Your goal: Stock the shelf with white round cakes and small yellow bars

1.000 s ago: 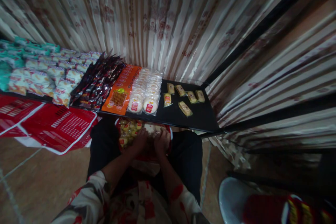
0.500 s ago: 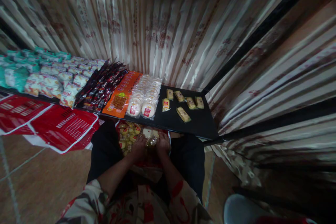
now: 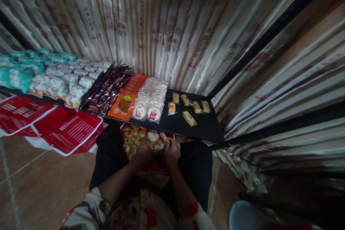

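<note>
My right hand (image 3: 171, 150) is closed, its fingertips pinching a pale wrapped cracker (image 3: 163, 137) seen nearly edge-on. Beside it, my left hand (image 3: 143, 152) rests among small yellow wrapped snacks (image 3: 130, 137) in a red bag between my knees; its fingertips are hidden in shadow. A white round wrapped cracker (image 3: 153, 136) lies between both hands. Ahead, on a black shelf (image 3: 175, 126), several yellow oblong wrapped cakes (image 3: 189, 118) lie apart from each other. Two rows of white round crackers (image 3: 153, 113) stand to their left.
Further left along the shelf are an orange packet (image 3: 124, 105), dark red packets (image 3: 101, 95), white snack bags (image 3: 58, 85) and green bags (image 3: 20, 79). A red bag (image 3: 72, 125) hangs below the shelf. Behind is a striped curtain (image 3: 167, 25); black poles (image 3: 258, 28) cross at right.
My right hand has lifted and turned slightly, and a pale wrapped cracker now shows at its fingertips. My left hand stays low in the bag. The view has shifted slightly.
</note>
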